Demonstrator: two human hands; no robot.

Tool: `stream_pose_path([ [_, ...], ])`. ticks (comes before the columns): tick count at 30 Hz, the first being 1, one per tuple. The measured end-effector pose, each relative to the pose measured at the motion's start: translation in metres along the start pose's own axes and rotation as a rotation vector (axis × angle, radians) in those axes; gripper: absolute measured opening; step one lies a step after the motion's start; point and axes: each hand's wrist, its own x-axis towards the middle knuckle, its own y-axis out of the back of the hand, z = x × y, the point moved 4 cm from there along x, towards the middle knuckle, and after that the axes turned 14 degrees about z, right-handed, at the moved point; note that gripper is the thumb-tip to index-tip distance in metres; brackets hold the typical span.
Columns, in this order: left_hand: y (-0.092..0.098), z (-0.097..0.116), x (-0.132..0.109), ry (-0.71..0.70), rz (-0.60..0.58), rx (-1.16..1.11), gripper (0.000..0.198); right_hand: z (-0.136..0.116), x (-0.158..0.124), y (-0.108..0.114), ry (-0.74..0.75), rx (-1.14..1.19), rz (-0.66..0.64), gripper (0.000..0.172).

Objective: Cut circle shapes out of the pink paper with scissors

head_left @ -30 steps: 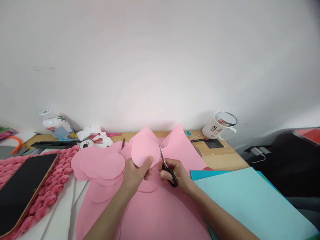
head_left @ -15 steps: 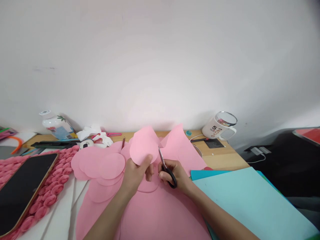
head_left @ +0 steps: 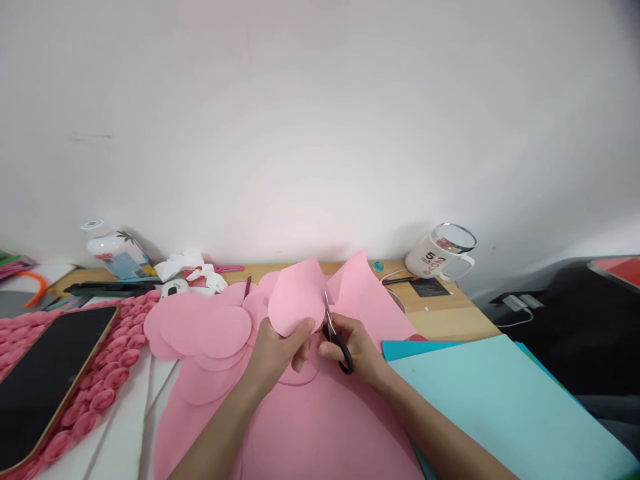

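Note:
My left hand pinches a sheet of pink paper by its rounded lower edge, thumb on top. In my right hand is a pair of scissors with black handles, fingers through the loops. The blades point up and away, at the right edge of the held paper. A larger pink piece rises behind and to the right of the scissors. Several cut pink circles lie overlapping to the left of my hands, on top of bigger pink sheets.
Light blue sheets lie at the right. A phone rests on a dark pink textured mat at the left. Along the wall stand a white mug and a white bottle, with crumpled tissue and a pencil between.
The held paper has shifted a little to the right and turned, its top edge now angled. The scissors have tilted more upright, with their blades closer together.

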Motion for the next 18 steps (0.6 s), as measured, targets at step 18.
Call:
stream_pose_path([
  [18,-0.0010,-0.0053,0.0008,0.008,-0.053,-0.039,0.039,0.0000,0.0000,-0.0013,-0.017,-0.010,0.009,0.033],
])
